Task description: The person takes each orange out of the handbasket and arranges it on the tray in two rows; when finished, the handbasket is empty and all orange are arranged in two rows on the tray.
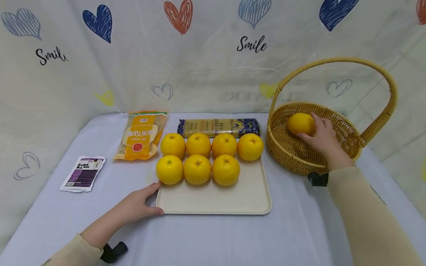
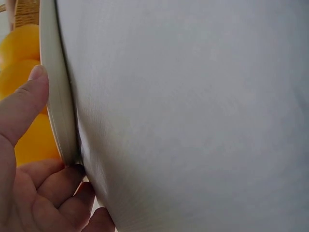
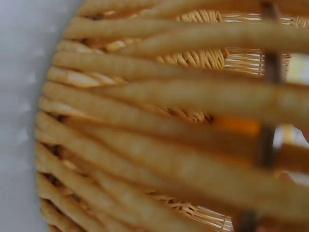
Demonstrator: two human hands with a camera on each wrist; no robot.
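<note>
In the head view my right hand [image 1: 323, 140] grips an orange [image 1: 301, 123] inside the wicker basket [image 1: 280, 153]. In the right wrist view, the basket's woven side [image 3: 145, 140] fills most of the picture, and only a sliver of the orange [image 3: 236, 125] shows through it. My left hand [image 1: 136, 205] holds the near left corner of the cream tray [image 1: 213, 202], its thumb [image 2: 29, 104] at the front rim and its fingers curled at the corner. Several more oranges [image 1: 197, 169] sit on the tray in two rows, the front row shorter.
Behind the tray lies a long dark-ended packet [image 1: 213, 127]. An orange-and-clear food bag [image 1: 141, 136] is left of it, with a small purple-and-white sachet [image 1: 83, 173] nearer the left edge. The basket's tall handle [image 1: 348, 59] arches above it. A printed cloth [image 1: 209, 65] hangs behind.
</note>
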